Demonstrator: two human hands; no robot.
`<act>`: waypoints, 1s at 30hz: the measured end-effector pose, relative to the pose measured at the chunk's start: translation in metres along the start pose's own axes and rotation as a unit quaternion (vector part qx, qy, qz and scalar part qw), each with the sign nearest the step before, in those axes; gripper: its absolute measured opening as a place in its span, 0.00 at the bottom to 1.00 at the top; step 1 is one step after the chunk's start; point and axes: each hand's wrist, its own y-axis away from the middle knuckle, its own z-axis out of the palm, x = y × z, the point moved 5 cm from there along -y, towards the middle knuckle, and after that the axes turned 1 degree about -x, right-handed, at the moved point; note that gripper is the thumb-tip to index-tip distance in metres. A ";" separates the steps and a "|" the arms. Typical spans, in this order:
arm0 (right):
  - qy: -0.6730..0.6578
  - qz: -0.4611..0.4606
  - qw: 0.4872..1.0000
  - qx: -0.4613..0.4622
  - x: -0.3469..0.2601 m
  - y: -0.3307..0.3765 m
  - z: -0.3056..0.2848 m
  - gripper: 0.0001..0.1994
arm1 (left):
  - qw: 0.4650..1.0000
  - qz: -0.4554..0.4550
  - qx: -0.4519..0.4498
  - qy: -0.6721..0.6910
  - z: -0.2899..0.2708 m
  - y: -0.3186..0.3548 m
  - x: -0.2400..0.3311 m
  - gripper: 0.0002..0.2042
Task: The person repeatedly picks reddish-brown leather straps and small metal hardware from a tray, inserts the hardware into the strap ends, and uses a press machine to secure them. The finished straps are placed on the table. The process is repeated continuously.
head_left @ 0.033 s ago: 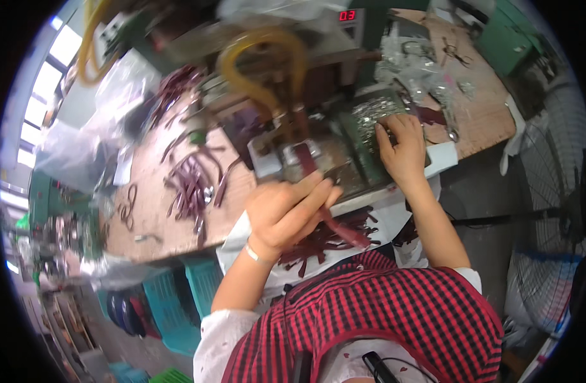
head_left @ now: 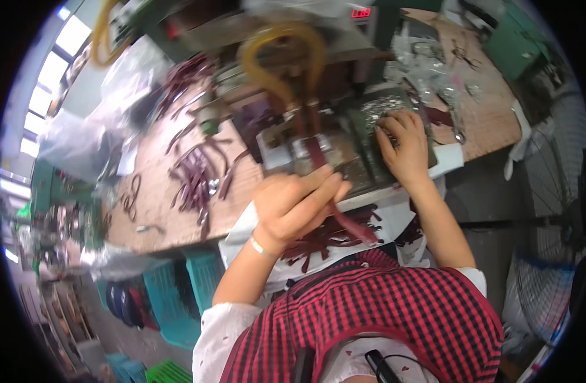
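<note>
"What does the left hand [head_left: 300, 201] hold?"

"A dark red strap [head_left: 353, 227], pinched between its fingers at the centre of the frame, the upper end at the machine [head_left: 341, 38]."

"And the right hand [head_left: 405, 147]?"

"Bent over small shiny pieces [head_left: 381, 107] in a green tray [head_left: 362, 135], right of centre; whether it grips any, I cannot tell. More straps [head_left: 194, 171] lie at left."

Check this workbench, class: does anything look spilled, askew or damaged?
Nothing looks plainly damaged or spilled. Slightly untidy is the heap of dark red strips on the wooden bench, to the left of the left hand: they overlap at odd angles rather than lying aligned.
</note>
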 end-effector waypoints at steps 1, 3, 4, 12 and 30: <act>0.027 -0.062 0.997 -0.030 -0.007 -0.003 0.004 0.06 | 1.000 0.003 -0.002 0.001 -0.001 0.000 -0.001 0.13; 0.059 -0.136 0.984 -0.099 -0.001 -0.003 0.021 0.11 | 1.000 -0.006 0.002 0.008 -0.003 -0.001 0.000 0.13; 0.082 -0.137 0.982 -0.104 0.001 -0.010 0.024 0.12 | 1.000 -0.018 0.009 0.019 -0.004 -0.001 0.002 0.14; -0.151 0.119 0.980 0.047 0.026 0.004 0.003 0.06 | 0.927 -0.333 -0.046 -0.164 -0.076 0.047 -0.067 0.06; -0.310 0.270 0.911 0.042 0.037 0.046 -0.024 0.06 | 0.720 -0.647 -0.221 -0.119 -0.218 0.194 -0.154 0.08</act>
